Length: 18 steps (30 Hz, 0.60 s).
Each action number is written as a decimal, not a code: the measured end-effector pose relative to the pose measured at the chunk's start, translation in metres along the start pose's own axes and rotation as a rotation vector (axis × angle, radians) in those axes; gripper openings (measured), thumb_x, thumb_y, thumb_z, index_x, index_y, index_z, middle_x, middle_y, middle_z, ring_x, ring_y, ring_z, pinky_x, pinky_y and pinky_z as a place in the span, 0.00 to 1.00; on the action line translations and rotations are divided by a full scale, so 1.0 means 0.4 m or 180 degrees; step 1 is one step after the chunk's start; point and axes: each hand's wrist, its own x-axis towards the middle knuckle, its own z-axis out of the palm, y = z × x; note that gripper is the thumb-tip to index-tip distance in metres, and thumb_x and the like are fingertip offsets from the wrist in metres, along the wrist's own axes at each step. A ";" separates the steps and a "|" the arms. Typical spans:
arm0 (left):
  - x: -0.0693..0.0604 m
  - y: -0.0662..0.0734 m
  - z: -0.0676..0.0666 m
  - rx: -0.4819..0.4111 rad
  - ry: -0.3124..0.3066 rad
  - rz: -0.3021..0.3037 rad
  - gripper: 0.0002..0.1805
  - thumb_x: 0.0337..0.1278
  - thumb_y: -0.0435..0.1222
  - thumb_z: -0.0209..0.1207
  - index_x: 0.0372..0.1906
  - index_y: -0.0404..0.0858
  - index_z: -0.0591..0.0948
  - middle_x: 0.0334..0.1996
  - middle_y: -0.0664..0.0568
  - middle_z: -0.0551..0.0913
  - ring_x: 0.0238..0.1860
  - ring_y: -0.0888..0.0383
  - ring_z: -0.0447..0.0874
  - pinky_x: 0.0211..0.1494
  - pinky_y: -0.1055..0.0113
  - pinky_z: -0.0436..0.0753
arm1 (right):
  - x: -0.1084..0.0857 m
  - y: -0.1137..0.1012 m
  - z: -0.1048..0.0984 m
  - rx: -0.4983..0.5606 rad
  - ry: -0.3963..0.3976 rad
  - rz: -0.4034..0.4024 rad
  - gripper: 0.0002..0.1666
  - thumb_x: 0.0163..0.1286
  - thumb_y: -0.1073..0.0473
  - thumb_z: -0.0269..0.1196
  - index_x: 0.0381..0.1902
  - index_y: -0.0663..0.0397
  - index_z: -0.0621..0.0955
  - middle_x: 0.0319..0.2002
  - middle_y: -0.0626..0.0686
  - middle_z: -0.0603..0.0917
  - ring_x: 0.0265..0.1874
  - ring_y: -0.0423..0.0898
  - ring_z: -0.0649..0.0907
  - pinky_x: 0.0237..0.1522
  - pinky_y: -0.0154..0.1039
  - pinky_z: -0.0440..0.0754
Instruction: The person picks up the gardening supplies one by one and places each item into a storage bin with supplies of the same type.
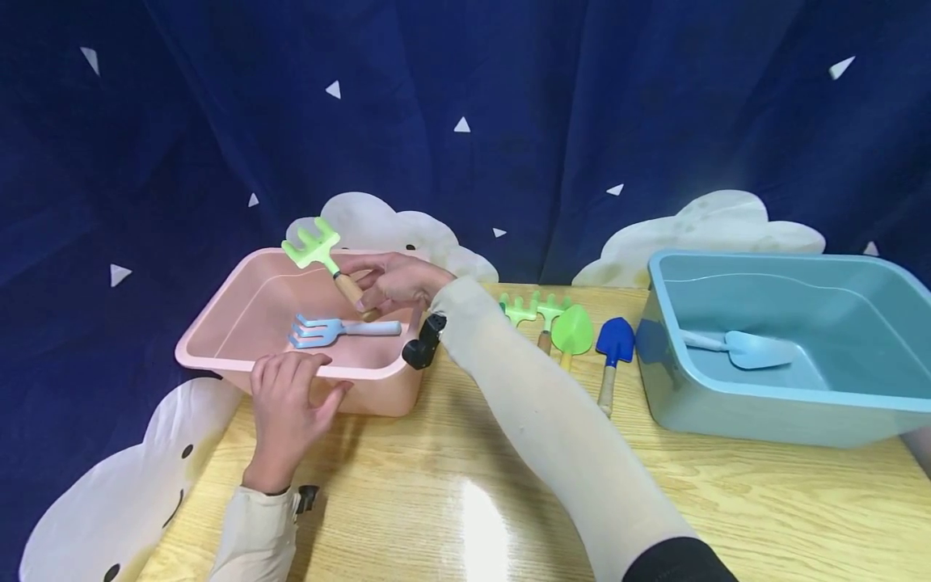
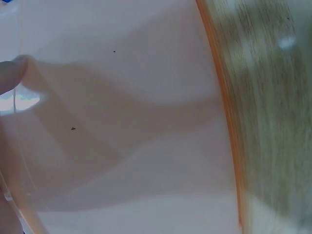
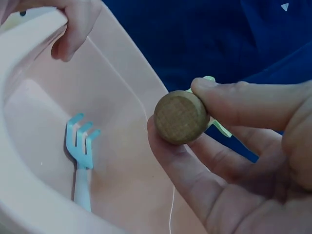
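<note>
Probably light and stiff, green hand rake (image 1: 316, 249) suits gripping by wooden handle (image 1: 348, 288), right hand (image 1: 402, 283) pinching there; left hand (image 1: 288, 404) clasps pink tub's near rim (image 1: 227, 366).

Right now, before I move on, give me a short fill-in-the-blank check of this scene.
1. The right hand holds a green rake by its ____.
2. The left hand grips the ____ bin.
3. The dark blue shovel lies on the ____.
4. In the head view, the blue bin stands ____ of that shovel.

Missing words: handle; pink; table; right.
</note>
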 end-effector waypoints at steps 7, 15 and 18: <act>-0.002 -0.001 0.000 -0.0020 0.0022 -0.0003 0.24 0.44 0.49 0.64 0.40 0.33 0.81 0.33 0.41 0.80 0.41 0.39 0.73 0.56 0.44 0.63 | 0.022 0.007 0.011 -0.0036 -0.0103 0.0151 0.40 0.64 0.79 0.57 0.73 0.50 0.67 0.65 0.61 0.76 0.47 0.48 0.81 0.44 0.37 0.85; -0.002 -0.001 0.003 -0.0015 -0.0022 -0.0023 0.24 0.45 0.50 0.64 0.40 0.33 0.81 0.33 0.41 0.79 0.40 0.39 0.73 0.56 0.44 0.63 | 0.037 0.014 0.014 -0.0420 -0.0132 0.0218 0.41 0.62 0.79 0.57 0.73 0.52 0.67 0.63 0.62 0.76 0.43 0.44 0.79 0.39 0.33 0.81; -0.003 -0.003 0.002 0.0002 -0.0018 -0.0025 0.24 0.45 0.50 0.63 0.40 0.33 0.81 0.33 0.42 0.79 0.40 0.40 0.73 0.56 0.44 0.63 | 0.041 0.014 0.018 -0.0423 -0.0164 0.0239 0.42 0.63 0.80 0.55 0.73 0.51 0.66 0.58 0.59 0.78 0.42 0.44 0.79 0.40 0.33 0.81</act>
